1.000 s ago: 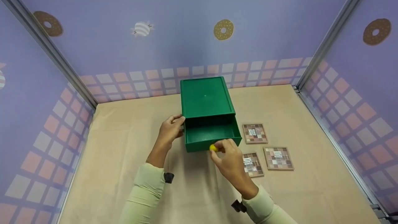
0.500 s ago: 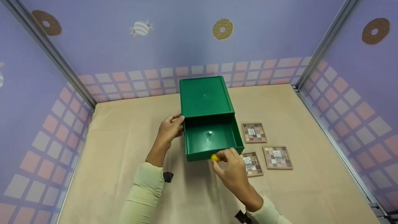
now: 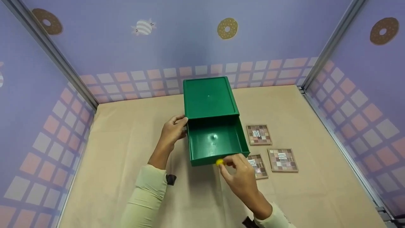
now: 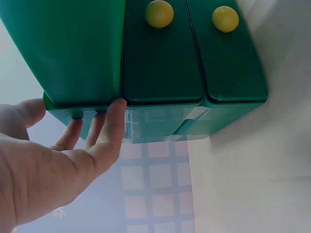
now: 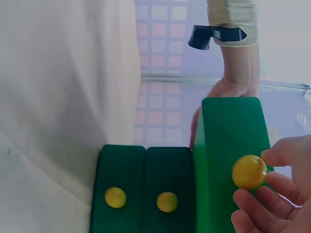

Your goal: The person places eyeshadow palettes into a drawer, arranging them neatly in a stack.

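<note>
A green drawer unit [image 3: 210, 98] stands on the cloth-covered table. Its top drawer [image 3: 215, 147] is pulled out, with no contents visible inside. At the drawer's front, my right hand [image 3: 242, 177] has its thumb and fingers round the edge of the yellow round knob [image 5: 249, 172]. My left hand [image 3: 171, 134] rests against the unit's left side near the front corner. In the left wrist view its fingers [image 4: 111, 128] lie fairly straight on the side wall, the thumb near the top edge. Below, two closed drawers carry yellow knobs [image 4: 159, 13].
Three eyeshadow palettes lie right of the unit: one palette [image 3: 259, 135] at the back, one palette [image 3: 282, 160] further right, and one palette [image 3: 260, 167] partly behind the right hand. Patterned purple walls [image 3: 190, 38] surround the beige table [image 3: 126, 133].
The top drawer has come further out toward me, its knob moving with it. My right hand has moved back and slightly right. The left hand stays at the unit's side.
</note>
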Available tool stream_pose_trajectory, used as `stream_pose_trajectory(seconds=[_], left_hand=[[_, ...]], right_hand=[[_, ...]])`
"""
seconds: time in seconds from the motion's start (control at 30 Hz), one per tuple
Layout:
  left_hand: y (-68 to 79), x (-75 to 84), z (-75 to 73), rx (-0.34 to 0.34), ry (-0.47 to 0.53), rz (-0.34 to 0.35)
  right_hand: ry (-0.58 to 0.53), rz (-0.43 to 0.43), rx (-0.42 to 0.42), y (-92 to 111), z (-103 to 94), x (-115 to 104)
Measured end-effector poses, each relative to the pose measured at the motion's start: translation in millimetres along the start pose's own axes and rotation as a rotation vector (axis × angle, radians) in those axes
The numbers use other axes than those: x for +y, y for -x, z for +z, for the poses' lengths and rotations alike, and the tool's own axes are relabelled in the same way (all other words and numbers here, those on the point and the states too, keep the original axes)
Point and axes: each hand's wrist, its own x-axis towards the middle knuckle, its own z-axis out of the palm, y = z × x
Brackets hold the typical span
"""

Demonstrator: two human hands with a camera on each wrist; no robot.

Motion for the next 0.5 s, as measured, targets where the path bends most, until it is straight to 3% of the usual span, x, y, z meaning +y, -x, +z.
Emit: stream_pose_trajectory(seconds=[0.23, 0.4, 0.5], left_hand=[[1.1, 2.0, -0.7, -0.009, 0.017, 0.008], [0.9, 1.0, -0.4, -0.005, 0.006, 0.01], [0.8, 0.2, -0.4, -0.003, 0.001, 0.014]], right_hand=[[-0.029, -0.004, 0.13, -17, -25.7, 17], [0.032, 0.109, 0.174, -30, -40.2, 39], [0.083, 0.214, 0.147, -34, -46.2, 53]])
